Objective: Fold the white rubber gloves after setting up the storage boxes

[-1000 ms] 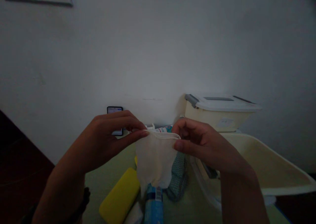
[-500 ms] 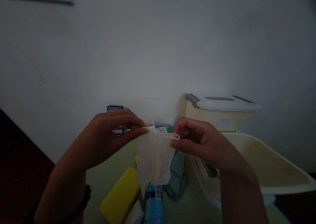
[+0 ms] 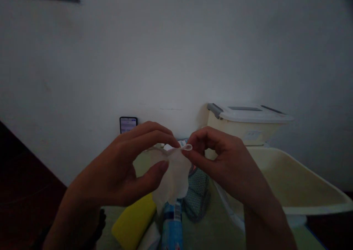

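Note:
A thin, translucent whitish glove [image 3: 175, 176] with a rolled cuff hangs in front of me, its lower end above a blue bottle [image 3: 173, 224]. My right hand [image 3: 217, 150] pinches the right end of the cuff between thumb and forefinger. My left hand [image 3: 132, 165] is at the left part of the cuff, fingers stretched along the rim and thumb apart, lower down near the glove's front. Whether the left fingertips touch the rim is hard to make out. Below lie a yellow sponge-like block [image 3: 135, 220] and a grey-green knitted cloth [image 3: 197, 195].
A phone [image 3: 128, 124] leans on the wall behind my left hand. On the right stand a cream lidded box [image 3: 234, 128] and an open cream basin [image 3: 298, 180]. A white item [image 3: 151, 237] lies beside the bottle. Everything sits on a greenish table [image 3: 206, 235].
My left hand has loosened its pinch on the cuff, moved right, and spread thumb from fingers. The right hand has shifted slightly left with the cuff, which now forms a smaller loop.

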{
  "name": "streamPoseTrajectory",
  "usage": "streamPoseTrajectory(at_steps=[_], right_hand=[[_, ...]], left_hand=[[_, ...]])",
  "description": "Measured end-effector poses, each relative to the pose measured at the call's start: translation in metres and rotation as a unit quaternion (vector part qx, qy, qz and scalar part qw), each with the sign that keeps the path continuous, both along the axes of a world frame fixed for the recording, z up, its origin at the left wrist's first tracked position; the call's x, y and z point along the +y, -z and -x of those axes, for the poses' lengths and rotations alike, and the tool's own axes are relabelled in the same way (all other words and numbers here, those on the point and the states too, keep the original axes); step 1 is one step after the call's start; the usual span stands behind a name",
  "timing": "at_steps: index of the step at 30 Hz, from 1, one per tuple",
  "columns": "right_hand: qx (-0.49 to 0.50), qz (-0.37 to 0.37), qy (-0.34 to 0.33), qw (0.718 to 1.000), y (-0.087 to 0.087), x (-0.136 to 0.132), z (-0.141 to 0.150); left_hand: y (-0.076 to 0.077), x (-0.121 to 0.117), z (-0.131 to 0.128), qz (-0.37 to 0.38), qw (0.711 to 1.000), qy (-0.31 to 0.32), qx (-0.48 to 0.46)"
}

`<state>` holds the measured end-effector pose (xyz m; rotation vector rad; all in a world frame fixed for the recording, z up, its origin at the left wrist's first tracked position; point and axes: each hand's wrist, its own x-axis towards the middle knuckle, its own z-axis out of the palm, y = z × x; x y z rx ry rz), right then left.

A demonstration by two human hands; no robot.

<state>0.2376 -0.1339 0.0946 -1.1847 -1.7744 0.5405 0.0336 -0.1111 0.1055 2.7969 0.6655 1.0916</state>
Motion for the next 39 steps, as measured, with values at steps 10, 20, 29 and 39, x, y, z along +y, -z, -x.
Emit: streamPoseTrajectory(at_steps=[10, 20, 29, 39], right_hand=[[-0.004, -0.009, -0.031, 0.999, 0.001, -0.003, 0.003], [-0.013, -0.062, -0.017, 0.998, -0.001, -0.003, 0.005], [-0.026, -0.134, 0.037, 0.99, 0.001, -0.004, 0.009], [-0.037, -0.17, 0.033, 0.984, 0.002, -0.003, 0.014]], left_hand=[[0.008, 0.012, -0.003, -0.025, 0.997, -0.064, -0.022], [0.005, 0.007, -0.005, -0.055, 0.995, -0.066, -0.045], [0.004, 0.004, -0.006, -0.06, 0.994, -0.067, -0.053], [0.005, 0.005, -0.008, -0.068, 0.995, -0.062, -0.051]])
